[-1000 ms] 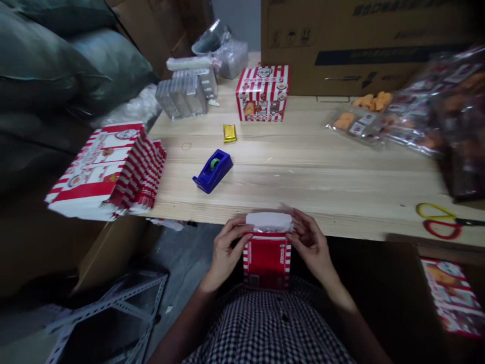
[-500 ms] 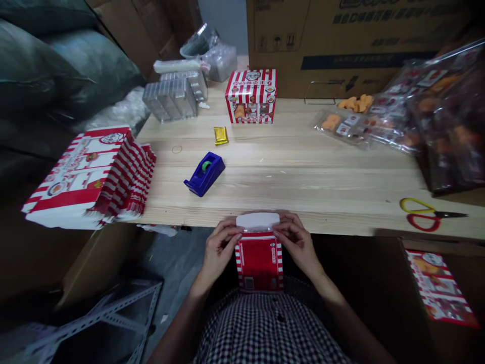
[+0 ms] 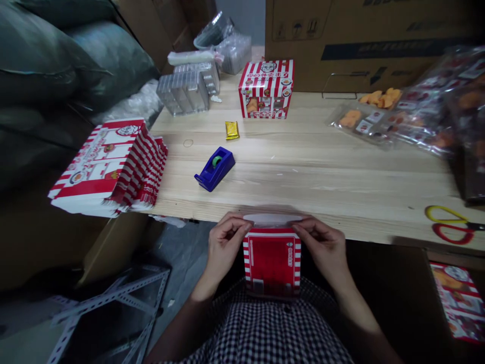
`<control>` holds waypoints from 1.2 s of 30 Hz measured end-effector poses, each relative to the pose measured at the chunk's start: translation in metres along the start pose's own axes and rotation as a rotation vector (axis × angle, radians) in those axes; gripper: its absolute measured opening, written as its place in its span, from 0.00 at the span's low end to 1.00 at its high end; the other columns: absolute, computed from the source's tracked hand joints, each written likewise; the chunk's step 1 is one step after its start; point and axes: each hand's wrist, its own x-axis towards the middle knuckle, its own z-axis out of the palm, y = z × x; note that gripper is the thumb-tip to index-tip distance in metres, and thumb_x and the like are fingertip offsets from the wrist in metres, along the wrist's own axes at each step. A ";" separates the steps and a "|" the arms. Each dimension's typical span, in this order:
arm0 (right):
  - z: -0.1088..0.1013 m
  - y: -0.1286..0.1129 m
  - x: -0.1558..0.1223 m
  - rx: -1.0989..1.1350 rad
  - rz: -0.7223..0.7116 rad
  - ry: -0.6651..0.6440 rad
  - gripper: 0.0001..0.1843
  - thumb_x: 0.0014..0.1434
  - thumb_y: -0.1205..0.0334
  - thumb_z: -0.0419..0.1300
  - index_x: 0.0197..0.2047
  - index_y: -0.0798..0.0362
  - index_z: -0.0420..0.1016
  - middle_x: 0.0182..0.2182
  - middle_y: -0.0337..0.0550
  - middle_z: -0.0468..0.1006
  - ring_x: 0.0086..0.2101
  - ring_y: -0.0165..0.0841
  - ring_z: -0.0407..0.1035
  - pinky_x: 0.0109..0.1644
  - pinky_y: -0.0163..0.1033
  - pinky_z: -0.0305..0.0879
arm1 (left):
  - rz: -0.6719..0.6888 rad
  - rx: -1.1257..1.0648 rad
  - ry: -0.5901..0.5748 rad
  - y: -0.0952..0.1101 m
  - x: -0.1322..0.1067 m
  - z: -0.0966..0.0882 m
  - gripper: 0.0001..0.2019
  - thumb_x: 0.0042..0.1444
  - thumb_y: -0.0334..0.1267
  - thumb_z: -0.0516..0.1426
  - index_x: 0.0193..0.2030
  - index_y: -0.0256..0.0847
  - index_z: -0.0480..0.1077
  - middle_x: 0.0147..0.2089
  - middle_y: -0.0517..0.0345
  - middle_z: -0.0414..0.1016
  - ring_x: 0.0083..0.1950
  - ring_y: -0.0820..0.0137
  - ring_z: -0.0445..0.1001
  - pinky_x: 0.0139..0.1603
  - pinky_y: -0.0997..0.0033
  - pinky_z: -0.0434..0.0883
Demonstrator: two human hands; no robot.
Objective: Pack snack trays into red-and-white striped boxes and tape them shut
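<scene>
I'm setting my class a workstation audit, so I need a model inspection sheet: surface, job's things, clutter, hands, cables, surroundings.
Surface: pale wooden tabletop, bearing small white scraps.
Job's things: red-and-white striped carton held at the near table edge, its white flap showing beyond the red face.
Clutter: blue tape dispenser, gold packet, yellow-and-red-handled scissors, clear packs with orange pieces.
Hands: left hand and right hand grip the carton's top edge, one per side.
Cables: nothing seen.
Surroundings: large cardboard box behind; sacks and perforated metal frame to the left.
</scene>
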 end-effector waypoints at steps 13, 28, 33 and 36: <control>0.006 0.029 0.003 0.167 0.075 -0.032 0.17 0.57 0.58 0.71 0.49 0.42 0.75 0.32 0.34 0.78 0.31 0.31 0.73 0.37 0.37 0.71 | -0.280 -0.377 -0.011 -0.032 -0.007 0.013 0.09 0.58 0.39 0.65 0.42 0.42 0.72 0.34 0.64 0.72 0.33 0.76 0.70 0.37 0.77 0.67; -0.024 -0.007 0.022 -0.035 0.082 -0.508 0.08 0.63 0.54 0.66 0.36 0.47 0.84 0.46 0.44 0.84 0.46 0.37 0.78 0.52 0.46 0.73 | -0.176 -0.187 -0.530 -0.003 0.020 -0.014 0.10 0.63 0.41 0.61 0.46 0.43 0.82 0.55 0.46 0.81 0.57 0.56 0.79 0.59 0.52 0.73; -0.018 -0.011 0.030 -0.008 0.140 -0.505 0.08 0.57 0.54 0.70 0.38 0.47 0.85 0.42 0.43 0.85 0.41 0.36 0.79 0.46 0.43 0.76 | -0.284 -0.194 -0.566 0.005 0.030 -0.007 0.11 0.57 0.39 0.66 0.46 0.41 0.82 0.48 0.48 0.84 0.47 0.62 0.83 0.48 0.61 0.78; -0.016 -0.005 0.036 0.004 0.201 -0.485 0.11 0.56 0.55 0.71 0.44 0.44 0.85 0.38 0.41 0.87 0.36 0.35 0.80 0.42 0.42 0.77 | -0.317 -0.201 -0.582 0.002 0.035 -0.006 0.14 0.58 0.40 0.65 0.51 0.44 0.80 0.48 0.50 0.85 0.45 0.63 0.83 0.47 0.62 0.78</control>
